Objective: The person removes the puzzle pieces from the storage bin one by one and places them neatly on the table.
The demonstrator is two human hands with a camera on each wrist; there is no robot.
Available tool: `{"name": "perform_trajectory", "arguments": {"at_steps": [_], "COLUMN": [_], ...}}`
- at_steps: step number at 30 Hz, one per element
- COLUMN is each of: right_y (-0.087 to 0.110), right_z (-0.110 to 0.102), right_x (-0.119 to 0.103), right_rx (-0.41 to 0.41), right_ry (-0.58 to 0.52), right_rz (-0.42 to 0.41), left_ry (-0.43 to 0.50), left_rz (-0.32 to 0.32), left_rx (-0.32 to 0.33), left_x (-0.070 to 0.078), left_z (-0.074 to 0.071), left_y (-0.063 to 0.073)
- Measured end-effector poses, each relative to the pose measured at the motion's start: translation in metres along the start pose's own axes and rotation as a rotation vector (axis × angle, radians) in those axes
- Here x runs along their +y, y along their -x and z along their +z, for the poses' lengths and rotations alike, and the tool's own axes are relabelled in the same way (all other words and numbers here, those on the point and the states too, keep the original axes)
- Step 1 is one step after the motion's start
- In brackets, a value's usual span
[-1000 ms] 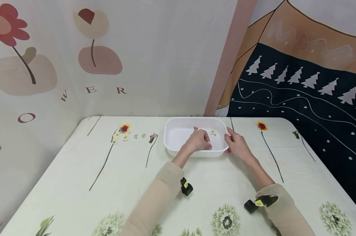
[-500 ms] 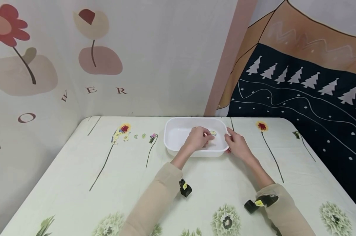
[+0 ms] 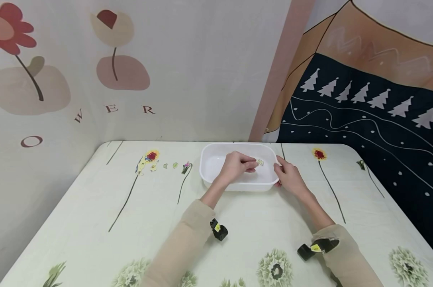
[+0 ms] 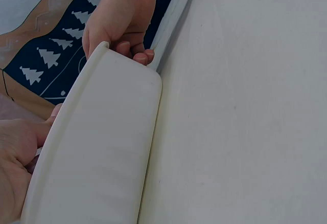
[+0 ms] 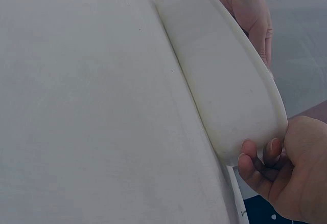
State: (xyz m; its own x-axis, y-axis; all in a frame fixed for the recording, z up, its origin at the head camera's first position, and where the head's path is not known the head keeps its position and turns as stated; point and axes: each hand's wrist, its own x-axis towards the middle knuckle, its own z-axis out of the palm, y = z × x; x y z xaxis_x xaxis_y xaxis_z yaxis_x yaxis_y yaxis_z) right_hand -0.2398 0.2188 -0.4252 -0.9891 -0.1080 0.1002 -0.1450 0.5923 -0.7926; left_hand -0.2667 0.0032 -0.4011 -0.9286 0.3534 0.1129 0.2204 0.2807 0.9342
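A white rectangular plastic tub (image 3: 216, 185) stands at the far side of the table. My left hand (image 3: 235, 166) reaches over its near wall, fingers bent. Its thumb and index fingertips pinch at the left edge of a small flat yellow-and-white cut-out (image 3: 260, 162) inside; the hand hides part of the tub's floor. My right hand (image 3: 289, 177) grips the tub's right end, thumb at the rim and fingers curled outside, as the right wrist view also shows. In the left wrist view the tub's wall (image 4: 102, 142) blocks sight of the left fingertips.
Small flat colourful pieces (image 3: 142, 164) lie on the tablecloth at the left by a sunflower print (image 3: 152, 155). Two small green pieces (image 3: 175, 165) lie between them and the tub. Printed stems and flowers (image 3: 275, 268) cover the cloth. Patterned curtains (image 3: 194, 79) hang behind.
My left hand has shifted left and slightly away from me, its fingertips now at the yellow-and-white cut-out. A second small piece, visible earlier, is hidden behind it. The right hand keeps its grip.
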Motion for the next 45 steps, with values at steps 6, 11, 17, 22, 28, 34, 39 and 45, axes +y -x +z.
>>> {"name": "perform_trajectory", "arguments": {"at_steps": [6, 11, 17, 22, 28, 34, 39, 45], "right_y": [0.001, 0.001, 0.002, 0.002, 0.002, 0.003, 0.002, 0.002], "right_z": [-0.001, -0.001, -0.001, -0.001, 0.0, 0.001, 0.001, 0.001], "right_x": [0.0, 0.0, -0.001, 0.0, 0.002, 0.0, 0.001, 0.0], "right_rx": [-0.003, -0.002, -0.002, 0.0, -0.002, 0.001, -0.001, -0.002], "right_ry": [-0.007, -0.007, -0.006, -0.004, 0.0, -0.002, -0.003, -0.004], "right_rz": [0.003, 0.01, 0.015, 0.016, 0.015, 0.012, 0.002, 0.002], "left_ry": [0.004, 0.04, 0.071, 0.124, 0.228, 0.225, 0.237, 0.248], "left_rz": [0.01, 0.023, 0.052, 0.034, 0.038, 0.015, 0.009, 0.003], "left_rx": [0.009, 0.043, 0.122, 0.174, 0.196, 0.219, 0.246, 0.282], "left_x": [-0.002, -0.003, -0.004, -0.004, -0.003, -0.003, -0.003, -0.006], "left_z": [-0.006, -0.011, -0.019, -0.028, -0.039, -0.054, -0.068, -0.083], "left_y": [0.003, 0.007, 0.011, 0.015, 0.019, 0.025, 0.033, 0.039]}}
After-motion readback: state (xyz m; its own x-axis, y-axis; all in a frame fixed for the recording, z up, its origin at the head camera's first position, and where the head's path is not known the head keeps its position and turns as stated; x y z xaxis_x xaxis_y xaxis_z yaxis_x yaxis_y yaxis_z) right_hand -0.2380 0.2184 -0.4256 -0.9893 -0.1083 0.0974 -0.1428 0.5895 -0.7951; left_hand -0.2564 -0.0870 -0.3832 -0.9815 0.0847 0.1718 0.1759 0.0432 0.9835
